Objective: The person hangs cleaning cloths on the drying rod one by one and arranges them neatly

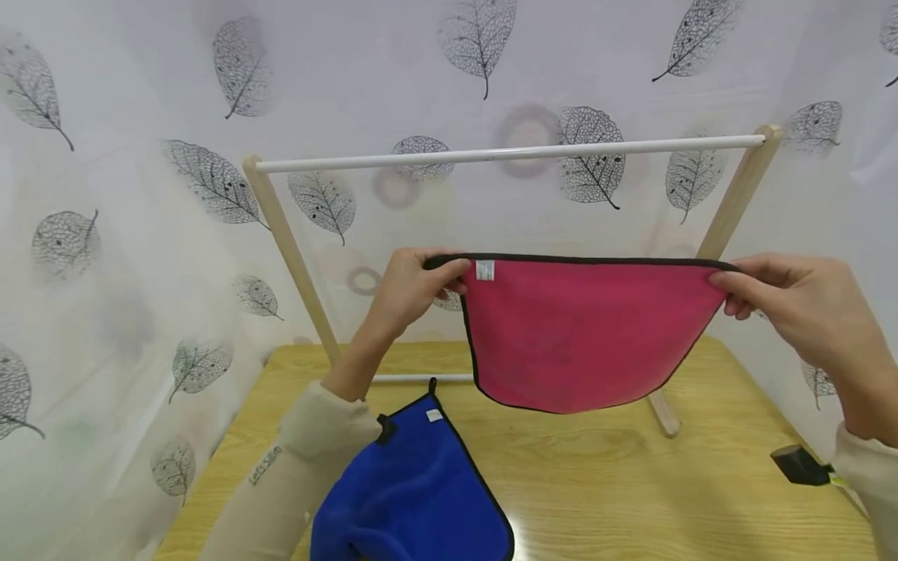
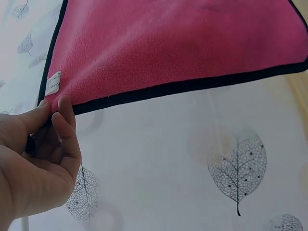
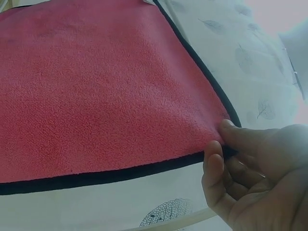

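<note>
A pink towel [image 1: 582, 327] with black edging hangs stretched between both hands, in front of and below the white rail. My left hand [image 1: 414, 288] pinches its upper left corner beside a small white label [image 1: 485, 270]. At the upper right corner, my right hand [image 1: 800, 300] pinches the edge between thumb and fingers. Both wrist views show the fleecy pink face and the pinched corners, with the left hand [image 2: 43, 154] near the label and the right hand [image 3: 255, 168] at the opposite corner.
A wooden rack with a white top rail [image 1: 505, 153] stands on the wooden table [image 1: 596, 483]. A blue towel [image 1: 428, 483] with black edging and a hanging loop lies at the front left, partly behind the left sleeve. A leaf-patterned curtain [image 1: 393, 70] surrounds the table.
</note>
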### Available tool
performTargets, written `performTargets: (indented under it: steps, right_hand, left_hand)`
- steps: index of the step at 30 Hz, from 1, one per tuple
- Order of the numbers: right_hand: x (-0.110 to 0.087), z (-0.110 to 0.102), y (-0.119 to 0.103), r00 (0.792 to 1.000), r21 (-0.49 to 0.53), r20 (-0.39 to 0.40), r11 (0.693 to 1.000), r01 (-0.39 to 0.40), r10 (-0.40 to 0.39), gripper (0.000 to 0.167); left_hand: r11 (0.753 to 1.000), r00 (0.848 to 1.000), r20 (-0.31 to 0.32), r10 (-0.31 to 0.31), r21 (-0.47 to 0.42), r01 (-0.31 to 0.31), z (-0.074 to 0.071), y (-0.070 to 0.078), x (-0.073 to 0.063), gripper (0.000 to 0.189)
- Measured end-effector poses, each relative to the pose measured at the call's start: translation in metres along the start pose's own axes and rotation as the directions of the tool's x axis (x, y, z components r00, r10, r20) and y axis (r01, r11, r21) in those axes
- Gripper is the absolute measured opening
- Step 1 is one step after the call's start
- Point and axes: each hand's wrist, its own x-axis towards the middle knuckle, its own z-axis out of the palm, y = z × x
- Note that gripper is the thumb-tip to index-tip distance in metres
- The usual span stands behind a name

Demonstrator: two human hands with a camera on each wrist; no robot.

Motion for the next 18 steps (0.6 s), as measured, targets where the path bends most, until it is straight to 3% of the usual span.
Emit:
performTargets:
  steps: [6,18]
  right_hand:
    - [0.008,-0.003,-0.004,1.0,0.036,-0.008,0.999,0.012,-0.011,0.007]
    - [0.032,-0.019,-0.004,0.995,-0.018,-0.059,0.997,0.079,-0.079,0.039]
  left_hand:
    - [0.999,1.0,-0.003,-0.008,-0.032,0.008,-0.002,0.004,0.002,0.023]
    - [0.998,1.0,0.011,-0.004,-0.057,0.005,0.0,0.022,0.018,0.024]
